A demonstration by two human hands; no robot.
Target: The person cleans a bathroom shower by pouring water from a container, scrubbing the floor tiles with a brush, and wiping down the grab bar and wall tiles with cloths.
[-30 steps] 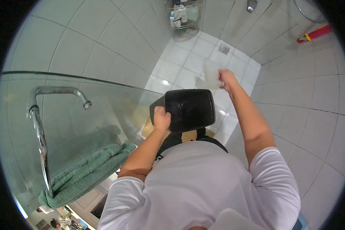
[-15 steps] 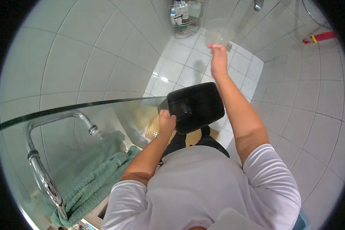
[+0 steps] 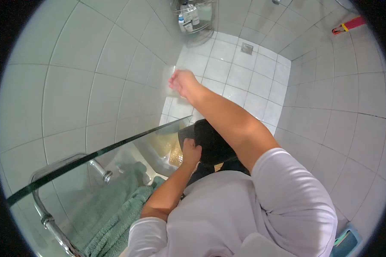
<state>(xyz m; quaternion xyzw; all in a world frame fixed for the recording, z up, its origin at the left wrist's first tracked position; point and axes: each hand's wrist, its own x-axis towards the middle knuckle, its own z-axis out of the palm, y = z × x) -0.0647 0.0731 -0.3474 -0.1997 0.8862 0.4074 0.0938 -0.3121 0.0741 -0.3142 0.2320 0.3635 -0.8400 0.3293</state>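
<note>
Black bucket (image 3: 210,144) is sitting at two o'clock from your left hand (image 3: 191,150), which is gripping its rim with the fingers closed up, and you're probably holding it in close so your right arm (image 3: 238,122) is getting room above it. Your right hand (image 3: 184,82) is hovering at eleven o'clock from there, loosely bent, but blur's hiding whether it's gripping anything, can't tell tbh.

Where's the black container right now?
Head view, just below centre: the black container is in the left hand, partly hidden by the right forearm.
</note>
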